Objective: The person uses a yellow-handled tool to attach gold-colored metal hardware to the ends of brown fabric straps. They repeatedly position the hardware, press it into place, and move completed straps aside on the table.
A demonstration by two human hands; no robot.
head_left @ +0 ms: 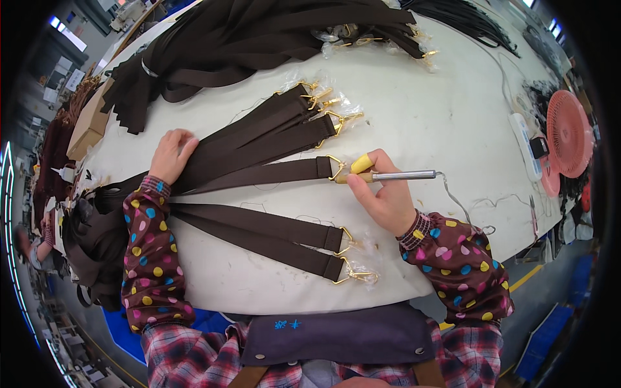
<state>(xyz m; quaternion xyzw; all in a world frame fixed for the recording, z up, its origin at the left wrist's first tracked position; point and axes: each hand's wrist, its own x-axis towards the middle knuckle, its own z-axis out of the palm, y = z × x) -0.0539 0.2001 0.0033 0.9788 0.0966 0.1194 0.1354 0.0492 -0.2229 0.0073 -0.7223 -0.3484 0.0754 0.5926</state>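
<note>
Dark brown webbing straps (259, 132) fan out across the white table, each ending in a gold metal hook (336, 168) partly wrapped in clear plastic. My left hand (171, 155) lies on the left part of the upper straps, its fingers loosely bent and apart, touching the webbing. My right hand (388, 197) grips a slim corded tool (407, 174) with a silver barrel, resembling a soldering iron. A yellow cover sits on one finger. The tool's left end is beside the hook of the middle strap. Two separate straps (284, 249) lie nearer to me.
A large pile of brown straps (239, 45) covers the far side; more straps (97, 252) hang off the left edge. At right are a pink fan (569, 132), a white power strip (525, 147) and tweezers (533, 213). A cardboard box (90, 123) stands at left.
</note>
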